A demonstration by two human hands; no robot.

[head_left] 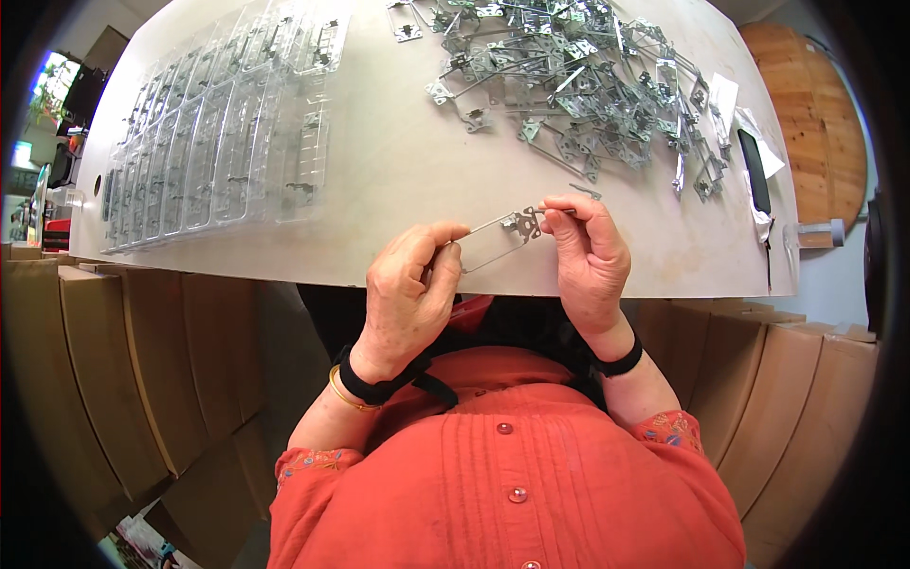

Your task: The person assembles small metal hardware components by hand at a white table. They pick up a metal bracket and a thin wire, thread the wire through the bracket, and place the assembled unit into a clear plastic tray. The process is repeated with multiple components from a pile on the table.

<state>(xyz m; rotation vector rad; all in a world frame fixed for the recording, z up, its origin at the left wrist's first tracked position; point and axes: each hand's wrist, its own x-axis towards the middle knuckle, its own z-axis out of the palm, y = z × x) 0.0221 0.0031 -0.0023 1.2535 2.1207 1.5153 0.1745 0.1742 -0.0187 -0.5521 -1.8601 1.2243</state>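
Observation:
Just above the table's near edge, a small metal bracket (524, 225) with a stamped plate and two long wire legs is held between my hands. My left hand (408, 284) is closed, thumb and fingers pinching the wire legs at their left end. At the plate end, my right hand (590, 256) pinches a thin dark metal rod (566, 211) between thumb and forefinger. The rod reaches the plate; whether it is joined to it I cannot tell. Beyond the right hand lies a small loose metal strip (585, 191) on the white table (379, 180).
A heap of similar metal brackets (588, 85) covers the far right of the table. Stacked clear plastic trays (209, 142) with parts inside stand at the left. A dark phone (755, 169) lies near the right edge by white paper (723, 100). Cardboard boxes (152, 360) flank both sides below.

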